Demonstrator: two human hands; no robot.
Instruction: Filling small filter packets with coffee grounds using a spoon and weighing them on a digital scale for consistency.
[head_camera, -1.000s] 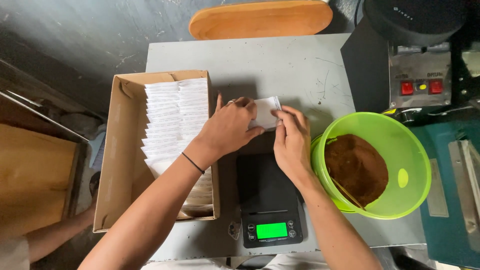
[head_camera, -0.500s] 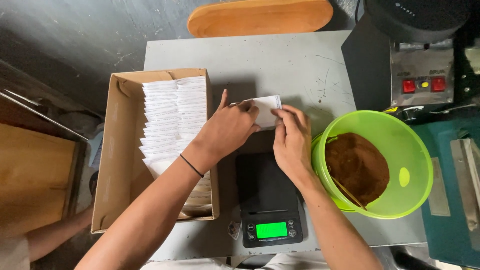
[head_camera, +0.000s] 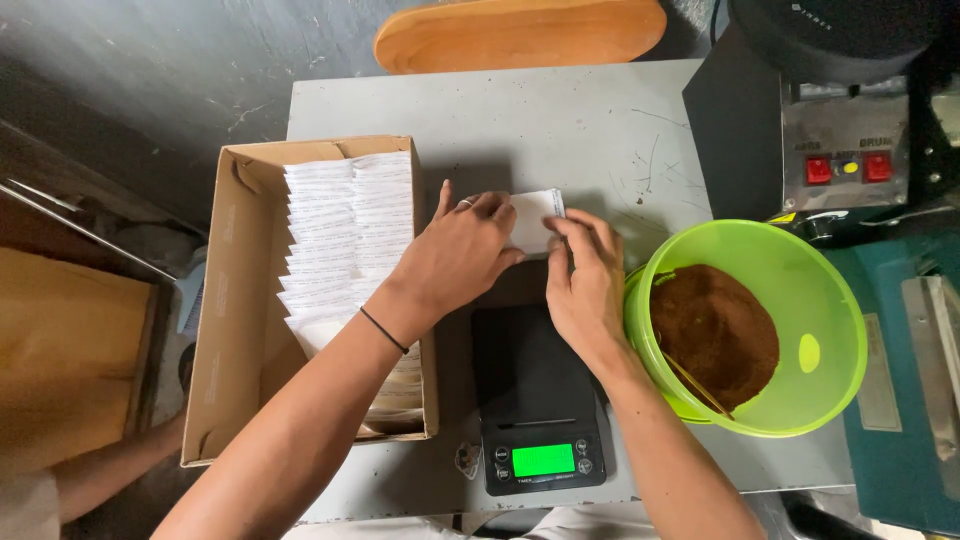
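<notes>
1. Left hand (head_camera: 462, 252) and right hand (head_camera: 585, 278) both pinching small white paper sachet (head_camera: 535, 220), held just above grey metal table (head_camera: 520, 130), beyond black digital scale (head_camera: 538, 395).
2. Best kept square, edges aligned, grip light.
3. Open cardboard box of white sachets (head_camera: 345, 250) left; lime-green plastic bucket of brown powder (head_camera: 745, 325) right; dark concrete floor around.

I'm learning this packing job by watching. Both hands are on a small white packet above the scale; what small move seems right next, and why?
Probably pull the white packet open at its top edge. The left hand and right hand both pinch it over the black scale, and the green bowl of brown powder sits right beside the right hand.
</notes>
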